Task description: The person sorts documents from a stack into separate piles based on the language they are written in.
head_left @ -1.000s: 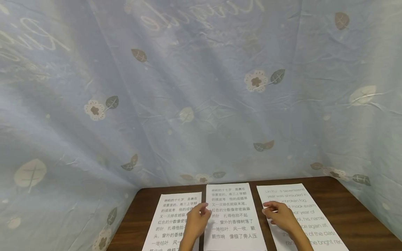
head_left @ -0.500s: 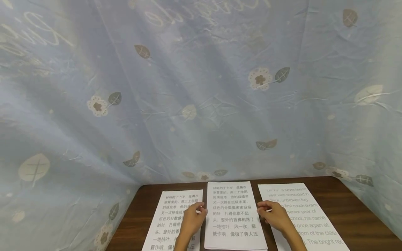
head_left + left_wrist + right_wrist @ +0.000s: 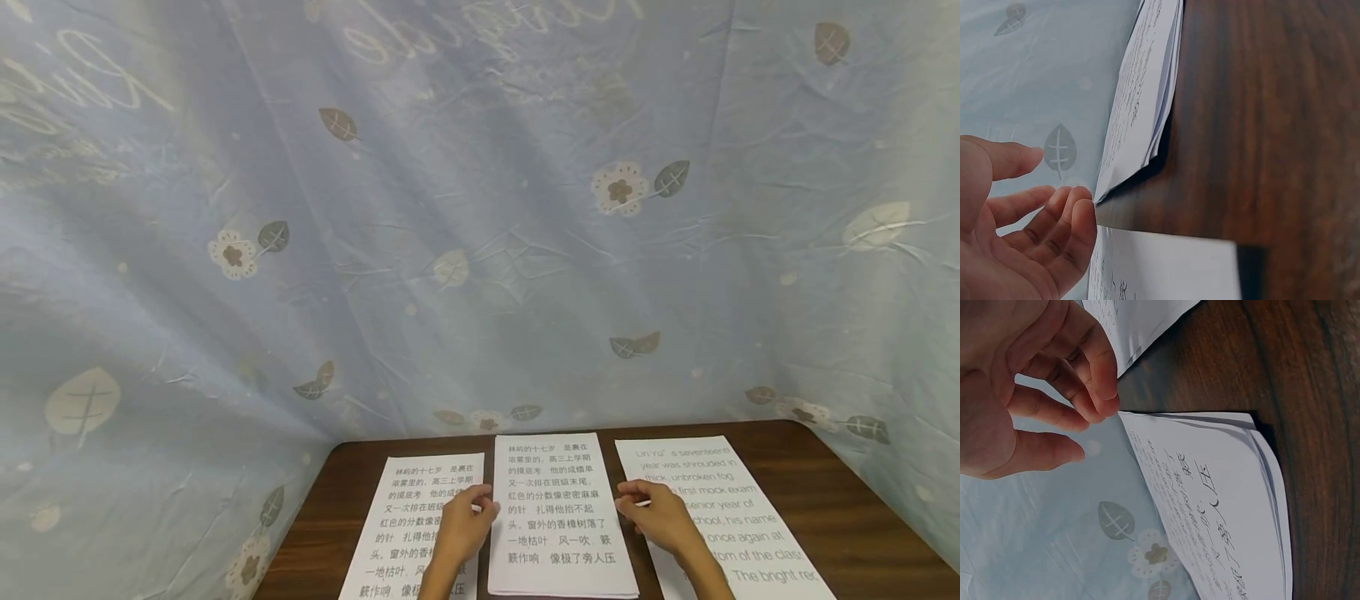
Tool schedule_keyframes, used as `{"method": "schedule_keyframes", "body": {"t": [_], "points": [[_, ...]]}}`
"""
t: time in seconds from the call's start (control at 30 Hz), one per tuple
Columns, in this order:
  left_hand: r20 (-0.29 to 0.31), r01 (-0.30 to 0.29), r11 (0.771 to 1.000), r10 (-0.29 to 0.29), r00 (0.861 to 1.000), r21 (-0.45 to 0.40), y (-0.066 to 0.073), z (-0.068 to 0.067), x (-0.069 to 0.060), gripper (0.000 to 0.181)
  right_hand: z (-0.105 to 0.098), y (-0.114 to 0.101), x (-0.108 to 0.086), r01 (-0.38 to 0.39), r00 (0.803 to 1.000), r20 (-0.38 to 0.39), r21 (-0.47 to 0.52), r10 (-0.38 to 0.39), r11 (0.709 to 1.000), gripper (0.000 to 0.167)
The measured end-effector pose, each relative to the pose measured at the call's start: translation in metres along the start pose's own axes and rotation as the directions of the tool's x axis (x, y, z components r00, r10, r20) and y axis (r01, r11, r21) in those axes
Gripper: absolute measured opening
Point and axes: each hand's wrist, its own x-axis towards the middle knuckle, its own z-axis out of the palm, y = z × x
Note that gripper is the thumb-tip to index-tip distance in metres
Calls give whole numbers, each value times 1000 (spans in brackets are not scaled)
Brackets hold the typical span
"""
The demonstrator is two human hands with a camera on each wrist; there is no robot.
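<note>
Three stacks of printed paper lie side by side on a dark wooden table. The middle stack [image 3: 555,575], with Chinese print, has several slightly uneven sheets in the right wrist view. My left hand [image 3: 463,527] is over the right part of the left stack [image 3: 397,533], its fingertips by the middle stack's left edge. At the middle stack's right edge is my right hand [image 3: 660,517], partly covering the right stack [image 3: 757,533] with English print. Both hands have loosely bent fingers, thumbs apart, and hold nothing. Whether fingertips touch the middle stack, I cannot tell.
Behind the table [image 3: 847,508] hangs a pale blue curtain [image 3: 525,333] with leaf and flower prints, which also runs along the left and right sides. Narrow strips of dark wood show between the stacks.
My right hand has moved left, from over the right stack to the middle stack's right edge. The left hand has shifted only slightly. The head view has tilted a little.
</note>
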Motion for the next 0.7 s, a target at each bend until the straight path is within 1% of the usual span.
{"method": "schedule_keyframes", "body": {"t": [0.2, 0.37, 0.5, 0.6, 0.7], "points": [[-4, 9, 1000, -8, 1000, 7, -4, 3, 1, 42, 3, 2, 0, 4, 1000, 10, 1, -4, 1000, 41], [30, 9, 1000, -9, 999, 2, -8, 4, 1, 44, 9, 8, 3, 6, 1000, 19, -24, -6, 1000, 42], [58, 14, 1000, -14, 998, 0, -10, 4, 2, 45, 12, 11, 4, 8, 1000, 18, -83, -7, 996, 42], [70, 14, 1000, -15, 997, 3, -12, 4, 2, 45, 14, 12, 5, 23, 1000, 15, -139, -21, 990, 42], [82, 15, 1000, -16, 997, 12, -13, 4, 3, 44, 15, 11, 6, 30, 1000, 7, -171, -29, 985, 40]]}}
